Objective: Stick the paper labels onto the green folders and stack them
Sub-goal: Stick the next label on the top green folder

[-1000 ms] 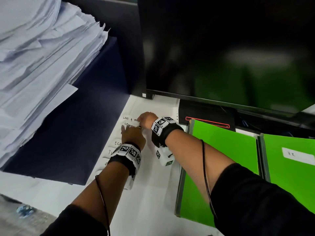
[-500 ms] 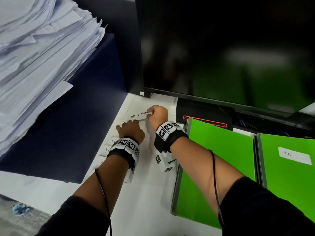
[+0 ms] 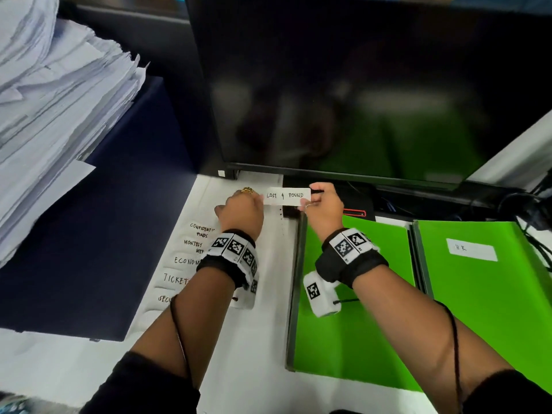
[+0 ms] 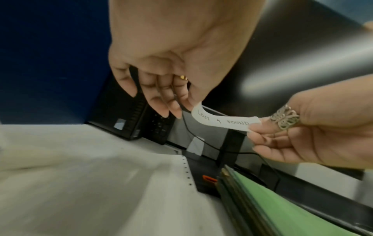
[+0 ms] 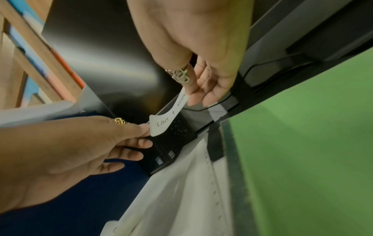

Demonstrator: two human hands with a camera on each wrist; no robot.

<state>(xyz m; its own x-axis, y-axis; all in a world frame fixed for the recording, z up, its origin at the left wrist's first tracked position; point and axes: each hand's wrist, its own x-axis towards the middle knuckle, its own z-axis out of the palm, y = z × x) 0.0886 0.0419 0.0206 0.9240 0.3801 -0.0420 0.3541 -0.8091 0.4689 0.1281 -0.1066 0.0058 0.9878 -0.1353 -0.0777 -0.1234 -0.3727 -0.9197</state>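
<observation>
Both hands are holding a small white paper label handwritten "LOST & FOUND" (image 3: 288, 196) in the air, near the back edge of the white desk (image 3: 263, 369), under the black monitor (image 3: 358, 85). The left hand (image 3: 242, 212) is pinching its left end between thumb and fingertips; the right hand (image 3: 324, 206) is pinching its right end. A bright green folder (image 3: 352, 339) is lying below the right wrist, another bright green folder labelled "HR" (image 3: 484, 294) just beside it toward the right edge.
</observation>
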